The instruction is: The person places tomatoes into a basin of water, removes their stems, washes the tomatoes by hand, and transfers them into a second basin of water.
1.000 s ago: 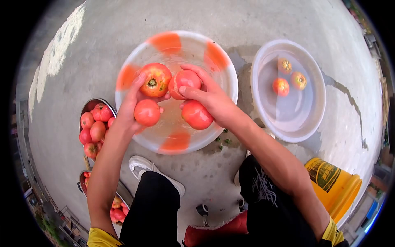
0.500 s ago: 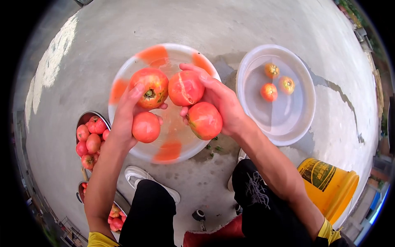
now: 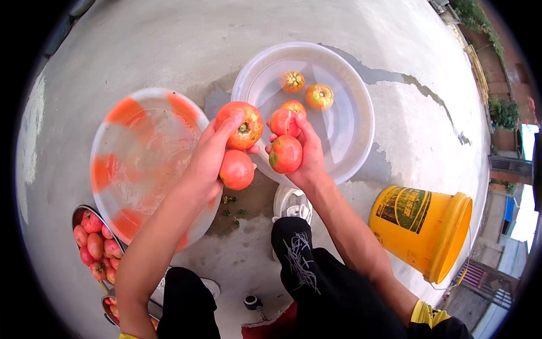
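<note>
Two tomatoes are gripped in my left hand: a large orange-red tomato with its stem end showing, and a smaller pinkish one below it. My right hand is closed around two more, a cracked tomato above and a tomato with a greenish patch beneath. Both hands are at the near left rim of the white basin, the right one over it. Water fills this basin, and three tomatoes lie in it, one partly hidden behind my right hand's tomatoes.
Left of my hands stands an orange-and-white basin with water. Metal bowls of tomatoes sit at the lower left. A yellow bucket lies tipped at the right. Green stem scraps and wet patches mark the concrete floor.
Both hands, still holding the tomatoes, have gone from over the orange-and-white basin to the white basin's edge. My view has turned to the right.
</note>
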Demonstrator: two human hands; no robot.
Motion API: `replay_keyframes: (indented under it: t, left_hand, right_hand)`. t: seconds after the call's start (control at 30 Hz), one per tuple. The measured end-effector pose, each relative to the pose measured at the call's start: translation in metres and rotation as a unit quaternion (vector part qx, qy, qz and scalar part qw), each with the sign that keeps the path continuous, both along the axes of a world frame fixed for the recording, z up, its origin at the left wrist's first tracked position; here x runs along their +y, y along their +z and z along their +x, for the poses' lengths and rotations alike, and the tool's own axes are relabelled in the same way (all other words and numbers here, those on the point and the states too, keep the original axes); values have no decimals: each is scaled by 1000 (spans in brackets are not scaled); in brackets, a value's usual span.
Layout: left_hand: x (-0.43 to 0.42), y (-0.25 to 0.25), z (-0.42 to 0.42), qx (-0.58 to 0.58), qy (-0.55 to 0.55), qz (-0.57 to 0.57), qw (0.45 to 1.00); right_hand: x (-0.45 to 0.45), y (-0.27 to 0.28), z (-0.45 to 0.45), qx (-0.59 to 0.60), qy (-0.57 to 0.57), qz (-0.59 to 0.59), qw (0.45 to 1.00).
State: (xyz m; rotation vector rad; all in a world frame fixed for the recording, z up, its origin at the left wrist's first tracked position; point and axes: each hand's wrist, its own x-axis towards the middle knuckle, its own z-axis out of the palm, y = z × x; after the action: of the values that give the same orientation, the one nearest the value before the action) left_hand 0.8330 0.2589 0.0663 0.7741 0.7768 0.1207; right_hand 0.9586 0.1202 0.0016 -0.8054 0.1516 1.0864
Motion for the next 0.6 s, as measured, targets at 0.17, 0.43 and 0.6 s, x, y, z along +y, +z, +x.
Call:
replay_keyframes:
  t: [0.17, 0.43, 0.6]
  left_hand:
    - [-26, -66, 72, 40, -22, 139, 989]
    - [-48, -120, 105, 174, -8, 342, 924]
    - [-48, -115, 105, 194, -36, 374, 906]
  right_hand:
    - [-28, -23, 35, -62, -76, -67, 993]
    - [-49, -55, 52, -113, -130, -218, 961]
    - [-53, -47, 57, -122, -121, -229, 958]
